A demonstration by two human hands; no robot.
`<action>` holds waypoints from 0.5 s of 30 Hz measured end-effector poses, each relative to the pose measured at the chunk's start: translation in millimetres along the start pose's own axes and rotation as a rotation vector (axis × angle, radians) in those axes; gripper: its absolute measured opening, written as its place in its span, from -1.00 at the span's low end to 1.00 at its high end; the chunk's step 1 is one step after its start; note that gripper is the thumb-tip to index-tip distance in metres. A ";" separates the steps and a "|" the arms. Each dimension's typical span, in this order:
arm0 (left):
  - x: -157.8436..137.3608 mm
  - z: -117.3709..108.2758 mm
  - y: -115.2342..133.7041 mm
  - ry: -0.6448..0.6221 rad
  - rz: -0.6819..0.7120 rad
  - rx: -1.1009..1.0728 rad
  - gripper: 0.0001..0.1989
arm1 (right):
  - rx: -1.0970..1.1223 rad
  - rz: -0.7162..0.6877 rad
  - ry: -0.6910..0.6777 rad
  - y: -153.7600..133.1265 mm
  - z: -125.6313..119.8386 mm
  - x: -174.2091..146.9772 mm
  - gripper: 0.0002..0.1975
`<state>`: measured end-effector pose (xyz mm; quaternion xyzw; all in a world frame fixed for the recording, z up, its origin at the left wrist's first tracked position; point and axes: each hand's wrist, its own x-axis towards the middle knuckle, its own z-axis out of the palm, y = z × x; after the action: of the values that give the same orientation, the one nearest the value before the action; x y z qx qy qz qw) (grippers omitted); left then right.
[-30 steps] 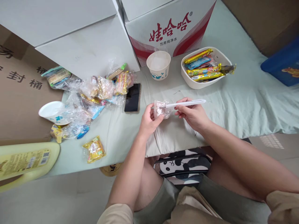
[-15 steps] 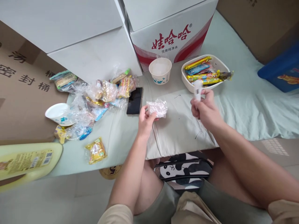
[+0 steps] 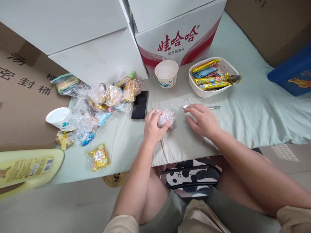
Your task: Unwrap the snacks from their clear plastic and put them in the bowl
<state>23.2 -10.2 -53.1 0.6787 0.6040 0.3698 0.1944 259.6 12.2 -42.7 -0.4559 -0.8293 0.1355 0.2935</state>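
Observation:
My left hand [image 3: 153,127] grips a small bundle in clear bubble wrap [image 3: 167,118], which rests on the pale green cloth; what the wrap encloses I cannot make out. To its right, my right hand [image 3: 202,119] has its fingers spread and holds nothing. Just beyond those fingers lies a slim white utility knife [image 3: 213,107] with its metal blade end pointing right, its near part partly behind the hand. Left of the bundle a dark phone [image 3: 140,105] lies flat.
Behind stand a paper cup [image 3: 166,76] lined with plastic and a white tub [image 3: 206,92] of wrapped snack sticks. Packaged snacks [image 3: 113,94] are heaped at left near a second paper cup [image 3: 59,117]. A yellow packet [image 3: 100,157] lies near the front edge. Boxes [image 3: 179,42] line the back.
My right hand has put the white utility knife down on the cloth and opened, moving left and lower. My left hand has shifted its grip over the bubble-wrapped bundle.

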 end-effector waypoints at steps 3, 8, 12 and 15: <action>0.1 -0.2 4.4 0.034 -0.032 0.036 -0.77 | 0.183 -0.047 -0.111 -15.7 10.9 -1.9 -0.64; 0.4 -2.8 10.5 -0.021 -0.084 -0.133 -0.91 | 0.292 -0.035 -0.178 -27.0 22.9 -4.5 -0.58; 2.0 -2.1 13.5 -0.012 -0.292 -0.500 -0.87 | 0.270 0.026 -0.126 -24.1 21.7 -3.5 -0.53; 5.6 -3.7 13.7 0.043 -0.521 -0.779 -0.84 | 0.241 0.084 -0.095 -19.8 18.6 -2.2 -0.71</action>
<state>29.7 -8.2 -39.5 0.3733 0.5743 0.5217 0.5086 235.7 0.3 -48.5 -0.4447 -0.8001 0.2678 0.3007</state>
